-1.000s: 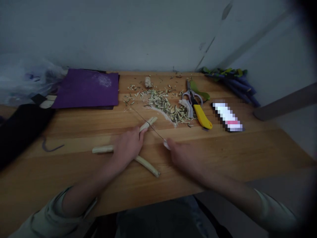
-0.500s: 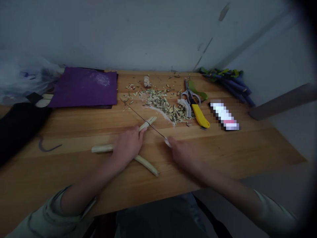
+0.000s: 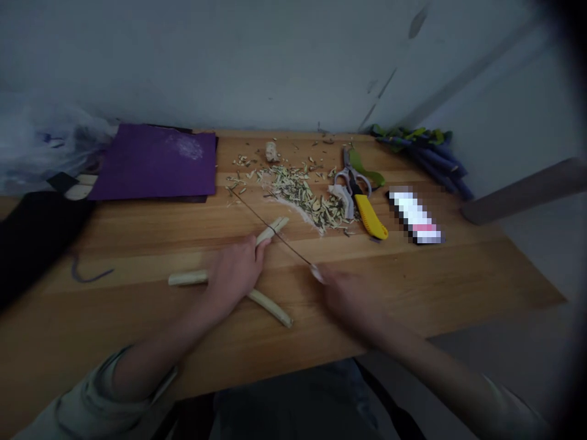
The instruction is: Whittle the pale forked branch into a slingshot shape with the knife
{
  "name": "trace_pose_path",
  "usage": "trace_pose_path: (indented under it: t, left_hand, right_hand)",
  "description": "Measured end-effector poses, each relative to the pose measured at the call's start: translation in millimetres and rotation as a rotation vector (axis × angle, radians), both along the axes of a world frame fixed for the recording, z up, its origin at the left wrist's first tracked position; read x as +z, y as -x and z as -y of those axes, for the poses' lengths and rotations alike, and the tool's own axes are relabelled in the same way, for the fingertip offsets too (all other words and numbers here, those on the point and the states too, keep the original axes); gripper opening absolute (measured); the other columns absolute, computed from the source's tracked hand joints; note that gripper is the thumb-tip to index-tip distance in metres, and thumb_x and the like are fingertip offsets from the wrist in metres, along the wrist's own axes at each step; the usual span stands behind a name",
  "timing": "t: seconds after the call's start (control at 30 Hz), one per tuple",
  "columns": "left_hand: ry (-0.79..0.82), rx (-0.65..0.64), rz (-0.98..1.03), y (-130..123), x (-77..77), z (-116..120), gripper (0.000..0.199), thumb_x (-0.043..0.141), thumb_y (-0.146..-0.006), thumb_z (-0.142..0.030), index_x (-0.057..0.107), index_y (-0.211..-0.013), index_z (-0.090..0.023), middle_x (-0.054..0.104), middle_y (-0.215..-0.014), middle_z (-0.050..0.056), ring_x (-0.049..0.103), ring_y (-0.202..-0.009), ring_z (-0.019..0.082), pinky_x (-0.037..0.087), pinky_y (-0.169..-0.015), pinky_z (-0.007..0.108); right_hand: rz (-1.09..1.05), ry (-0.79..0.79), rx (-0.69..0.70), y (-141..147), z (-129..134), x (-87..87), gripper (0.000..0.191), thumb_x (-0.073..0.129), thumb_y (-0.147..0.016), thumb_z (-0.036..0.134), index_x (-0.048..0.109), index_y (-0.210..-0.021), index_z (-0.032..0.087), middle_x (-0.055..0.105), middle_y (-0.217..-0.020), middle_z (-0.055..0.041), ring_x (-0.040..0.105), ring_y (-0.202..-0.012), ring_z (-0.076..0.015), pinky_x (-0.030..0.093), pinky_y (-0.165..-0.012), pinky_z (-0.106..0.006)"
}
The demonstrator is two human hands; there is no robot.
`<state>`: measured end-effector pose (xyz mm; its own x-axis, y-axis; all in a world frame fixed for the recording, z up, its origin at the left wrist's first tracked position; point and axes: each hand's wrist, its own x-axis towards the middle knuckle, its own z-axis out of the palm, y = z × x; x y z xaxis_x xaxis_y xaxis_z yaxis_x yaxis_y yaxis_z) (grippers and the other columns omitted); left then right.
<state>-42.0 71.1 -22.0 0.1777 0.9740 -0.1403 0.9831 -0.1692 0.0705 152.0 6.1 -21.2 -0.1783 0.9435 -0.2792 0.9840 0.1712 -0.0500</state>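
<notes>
My left hand (image 3: 233, 266) is closed around a pale, peeled forked stick (image 3: 271, 305) and presses it to the wooden table. One prong (image 3: 272, 231) points away from me beyond the thumb, and another end (image 3: 188, 278) sticks out on the left; the fork's joint is hidden under the palm. Across the upper prong lies a thin dark rod (image 3: 293, 249), perhaps a slim file, touching the wood near its end. My right hand (image 3: 348, 299), slightly blurred, is closed on the rod's white-wrapped near end (image 3: 316, 273).
Wood shavings (image 3: 307, 198) are heaped beyond the hands, near scissors (image 3: 351, 174) and a yellow utility knife (image 3: 371, 219). A phone (image 3: 416, 215) lies on the right. Purple sandpaper-like sheets (image 3: 160, 162), a plastic bag (image 3: 46, 140) and a dark curl of bark (image 3: 92, 276) are on the left.
My right hand has drawn the rod a little toward me and to the right across the prong. My left hand and the forked stick stay nearly in place.
</notes>
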Motion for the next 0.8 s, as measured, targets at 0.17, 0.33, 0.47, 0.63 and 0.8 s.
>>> trace_pose_path:
  t: [0.17, 0.33, 0.47, 0.63, 0.8]
  left_hand:
    - [0.001, 0.006, 0.02, 0.2, -1.6, 1.1, 0.059, 0.009, -0.087, -0.048, 0.058, -0.089, -0.015, 0.065, -0.07, 0.012, 0.061, -0.062, 0.026, 0.039, -0.052, 0.032]
    - [-0.008, 0.044, 0.048, 5.5, -4.8, -6.2, 0.061, 0.008, -0.087, -0.049, 0.058, -0.091, -0.014, 0.065, -0.073, 0.013, 0.06, -0.063, 0.026, 0.038, -0.052, 0.032]
    - [-0.07, 0.09, 0.019, 10.7, -4.3, -11.1, 0.062, 0.006, -0.087, -0.049, 0.058, -0.09, -0.014, 0.065, -0.075, 0.013, 0.061, -0.064, 0.026, 0.038, -0.052, 0.032]
    - [0.0, 0.015, 0.043, 9.4, 0.3, -6.5, 0.061, 0.006, -0.087, -0.048, 0.057, -0.088, -0.015, 0.065, -0.072, 0.012, 0.061, -0.063, 0.026, 0.038, -0.052, 0.032]
    - [0.047, -0.063, 0.037, 9.0, 1.9, -0.8, 0.058, 0.007, -0.087, -0.048, 0.055, -0.09, -0.016, 0.064, -0.069, 0.01, 0.061, -0.061, 0.025, 0.038, -0.051, 0.031]
  right_hand:
    - [-0.027, 0.016, 0.029, 0.4, 2.3, -0.6, 0.025, 0.036, -0.075, 0.01, 0.048, -0.094, 0.021, 0.066, -0.073, -0.002, 0.06, -0.06, -0.0147, 0.027, -0.048, -0.023]
    - [0.036, -0.006, -0.032, -19.6, 19.6, -8.4, 0.026, 0.034, -0.074, 0.007, 0.051, -0.09, 0.019, 0.065, -0.066, -0.0029, 0.058, -0.053, -0.0156, 0.022, -0.045, -0.024]
    - [0.005, -0.04, -0.019, -18.7, 13.1, -5.2, 0.025, 0.034, -0.075, 0.008, 0.051, -0.089, 0.018, 0.065, -0.066, -0.0038, 0.058, -0.053, -0.0154, 0.023, -0.045, -0.024]
    - [0.015, 0.025, -0.064, -10.7, 7.5, 5.9, 0.022, 0.034, -0.078, 0.009, 0.051, -0.088, 0.017, 0.065, -0.067, -0.0045, 0.059, -0.055, -0.016, 0.024, -0.046, -0.024]
    - [-0.025, 0.012, -0.049, 28.8, -19.2, 6.5, 0.023, 0.03, -0.081, 0.012, 0.049, -0.092, 0.02, 0.066, -0.076, -0.0045, 0.061, -0.063, -0.0164, 0.027, -0.047, -0.025]
